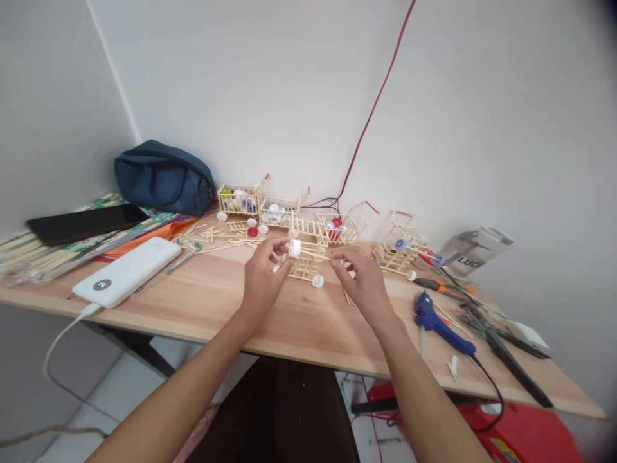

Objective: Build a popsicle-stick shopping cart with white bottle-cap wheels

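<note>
My left hand (267, 268) pinches a white bottle cap (294, 248) between thumb and fingers. From beside the cap a thin wooden stick (321, 256) runs across to my right hand (360, 280), whose fingertips are closed on its other end. Whether stick and cap are joined, I cannot tell. Right behind and below both hands stands a small cart of wooden sticks (304, 269), partly covered by my fingers. A white cap wheel (317, 281) shows at its lower front.
Several similar stick carts (241, 199) holding bottle caps line the wall. Loose sticks (216, 236) lie left of centre. At left are a power bank (128, 271), phone (87, 224) and blue pouch (164, 177); at right, a blue glue gun (442, 325), pliers (446, 287) and black cutting tool (506, 354).
</note>
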The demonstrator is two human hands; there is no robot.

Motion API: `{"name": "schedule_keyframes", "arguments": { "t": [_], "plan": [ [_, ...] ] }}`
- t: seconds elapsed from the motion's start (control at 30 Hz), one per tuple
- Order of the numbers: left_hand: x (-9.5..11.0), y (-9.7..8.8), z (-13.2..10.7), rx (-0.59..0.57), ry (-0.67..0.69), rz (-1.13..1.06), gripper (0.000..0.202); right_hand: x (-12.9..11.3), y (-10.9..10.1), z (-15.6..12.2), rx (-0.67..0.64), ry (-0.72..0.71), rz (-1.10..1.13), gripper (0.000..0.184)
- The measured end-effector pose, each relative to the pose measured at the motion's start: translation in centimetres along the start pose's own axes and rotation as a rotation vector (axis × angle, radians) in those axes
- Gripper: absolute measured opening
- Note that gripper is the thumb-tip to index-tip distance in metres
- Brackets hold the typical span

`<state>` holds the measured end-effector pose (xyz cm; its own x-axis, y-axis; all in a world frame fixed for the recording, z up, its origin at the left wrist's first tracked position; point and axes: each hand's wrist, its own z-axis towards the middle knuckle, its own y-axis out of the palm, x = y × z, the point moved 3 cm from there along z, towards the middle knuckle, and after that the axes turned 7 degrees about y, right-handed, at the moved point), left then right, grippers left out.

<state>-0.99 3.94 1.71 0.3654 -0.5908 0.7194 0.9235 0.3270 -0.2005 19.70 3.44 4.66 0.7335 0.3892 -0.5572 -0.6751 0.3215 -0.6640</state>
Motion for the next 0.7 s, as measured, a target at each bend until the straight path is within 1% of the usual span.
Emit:
{"name": "schedule_keyframes", "arguments": {
  "t": [0.23, 0.43, 0.5, 0.6, 0.7],
  "plan": [
    [-0.02, 0.1, 0.11, -0.006, 0.032, 0.022, 0.029, 0.18, 0.27, 0.1, -0.006, -0.017, -0.023, 0.013],
    [0.47, 0.08, 0.22, -0.012, 0.086, 0.037, 0.03, 0.17, 0.32, 0.1, 0.003, -0.025, -0.021, 0.013],
    [0.59, 0.07, 0.24, -0.016, 0.082, 0.031, 0.03, 0.15, 0.3, 0.11, -0.001, -0.022, -0.025, 0.014],
    [0.49, 0.07, 0.22, -0.004, 0.051, 0.016, 0.036, 0.17, 0.29, 0.1, 0.0, -0.026, -0.029, 0.013],
    [0.22, 0.16, 0.21, 0.01, 0.061, -0.001, 0.043, 0.23, 0.33, 0.09, 0.005, -0.04, -0.029, 0.013]
  ]
}}
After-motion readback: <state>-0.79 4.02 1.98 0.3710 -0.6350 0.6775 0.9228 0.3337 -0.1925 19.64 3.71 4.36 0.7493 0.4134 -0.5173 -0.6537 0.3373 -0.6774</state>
